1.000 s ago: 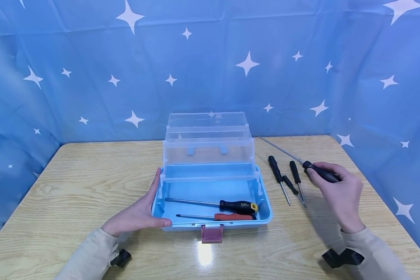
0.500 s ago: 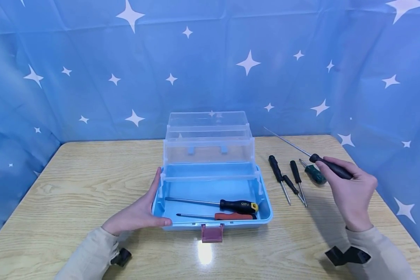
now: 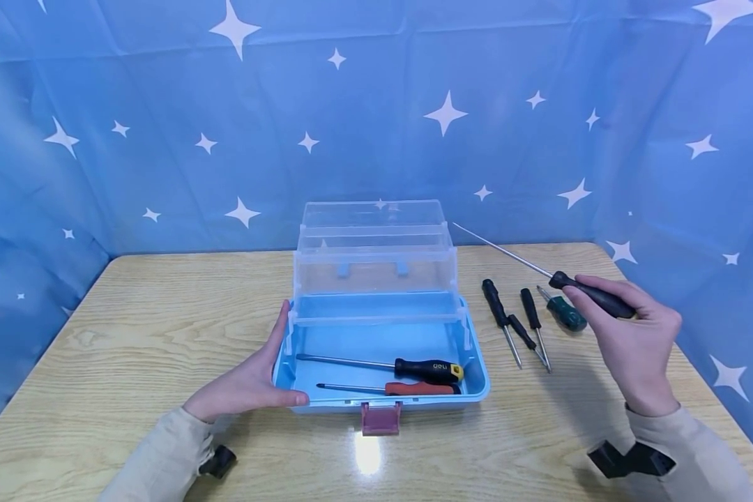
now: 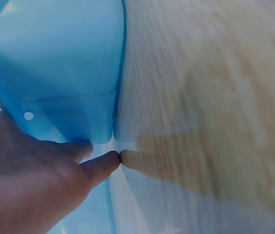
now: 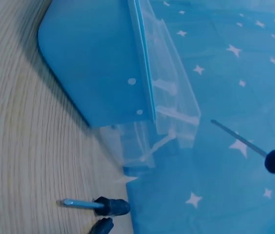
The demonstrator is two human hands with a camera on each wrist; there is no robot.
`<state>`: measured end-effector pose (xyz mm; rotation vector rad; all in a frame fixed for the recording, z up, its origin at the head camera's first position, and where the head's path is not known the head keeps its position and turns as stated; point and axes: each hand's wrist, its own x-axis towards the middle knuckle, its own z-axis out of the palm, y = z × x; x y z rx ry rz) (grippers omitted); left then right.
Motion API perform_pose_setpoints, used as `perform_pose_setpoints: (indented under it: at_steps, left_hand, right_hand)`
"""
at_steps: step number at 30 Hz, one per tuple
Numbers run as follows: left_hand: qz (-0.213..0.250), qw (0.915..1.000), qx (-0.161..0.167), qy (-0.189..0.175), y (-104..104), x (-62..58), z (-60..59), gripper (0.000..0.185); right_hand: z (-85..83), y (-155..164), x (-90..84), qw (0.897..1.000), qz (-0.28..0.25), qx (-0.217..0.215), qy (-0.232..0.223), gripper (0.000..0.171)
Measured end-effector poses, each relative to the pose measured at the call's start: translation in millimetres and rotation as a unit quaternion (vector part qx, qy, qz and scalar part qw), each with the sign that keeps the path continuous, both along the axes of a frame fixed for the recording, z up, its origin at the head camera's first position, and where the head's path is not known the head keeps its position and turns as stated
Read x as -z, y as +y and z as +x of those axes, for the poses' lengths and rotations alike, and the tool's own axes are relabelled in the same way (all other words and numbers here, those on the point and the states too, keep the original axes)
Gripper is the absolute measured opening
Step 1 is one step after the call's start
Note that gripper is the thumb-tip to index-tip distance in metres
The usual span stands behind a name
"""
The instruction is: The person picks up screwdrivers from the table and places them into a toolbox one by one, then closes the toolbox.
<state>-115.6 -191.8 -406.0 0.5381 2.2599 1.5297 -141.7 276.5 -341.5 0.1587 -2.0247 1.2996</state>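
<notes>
Long screwdriver (image 3: 542,270): thin steel shaft, black handle, in right hand (image 3: 634,341).

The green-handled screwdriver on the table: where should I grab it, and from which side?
Pinch the green-handled screwdriver by its stubby handle, coming from above. It lies flat on the table, so the handle is the thickest hold. Approach on its right side, since the black screwdrivers lie close on its left. The right hand already holds the long screwdriver.

Toolbox (image 3: 376,401) mid-table (image 3: 132,335) w/ 2 screwdrivers (image 3: 414,369) inside; 4 more screwdrivers (image 3: 530,317) lie to its right.
</notes>
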Motion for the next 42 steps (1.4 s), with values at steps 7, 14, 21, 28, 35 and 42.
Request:
perform_pose_setpoints:
  at_steps: [7,14,21,28,35,42]
  left_hand:
    - [-0.002,1.0000,-0.002,0.001,0,-0.1,0.5,0.130]
    - [-0.003,1.0000,0.000,0.003,1,0.0,0.4,0.131]
    - [-0.015,0.9999,-0.002,0.008,0,-0.3,1.2,0.131]
    - [-0.010,0.9999,-0.003,0.006,1,-0.3,1.9,0.131]
    - [-0.011,0.9999,-0.005,0.004,1,-0.3,1.8,0.131]
    - [-0.016,0.9998,-0.006,0.006,0,-0.4,1.7,0.132]
  right_hand:
    - [0.8,-6,-2.7,1.000,-0.011,-0.023,-0.004,0.023]
    - [4.9,-12,-2.6,0.998,-0.020,-0.035,-0.040,0.024]
    - [5.9,-17,2.7,0.993,-0.048,-0.095,-0.049,0.024]
    - [9.3,-24,1.9,0.992,-0.017,-0.117,-0.052,0.024]
    - [13.4,-31,3.2,0.987,0.009,-0.148,-0.061,0.024]
    - [13.7,-39,7.4,0.982,0.020,-0.179,-0.050,0.027]
